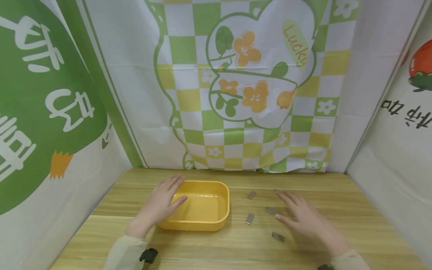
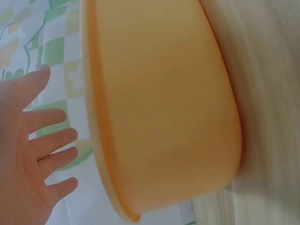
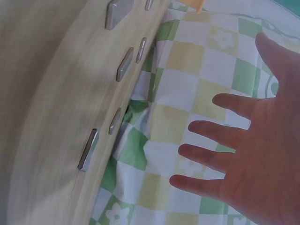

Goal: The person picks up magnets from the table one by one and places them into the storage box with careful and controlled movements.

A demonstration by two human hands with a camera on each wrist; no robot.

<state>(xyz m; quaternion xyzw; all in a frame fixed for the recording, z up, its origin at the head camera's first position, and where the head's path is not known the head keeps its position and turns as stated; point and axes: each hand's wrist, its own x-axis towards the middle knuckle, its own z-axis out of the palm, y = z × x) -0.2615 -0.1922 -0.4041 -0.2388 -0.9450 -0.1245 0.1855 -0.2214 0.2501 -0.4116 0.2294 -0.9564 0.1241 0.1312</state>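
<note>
The left hand (image 1: 158,202) is spread at the yellow box (image 1: 194,226), and the right hand (image 1: 305,219), spread beside metal pieces (image 1: 249,219) on the right, could scatter them by brushing low.

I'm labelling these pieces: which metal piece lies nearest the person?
The frontmost metal piece, lowest of the five in the head view; the other four pieces all lie farther back, nearer the checked backdrop.
</note>
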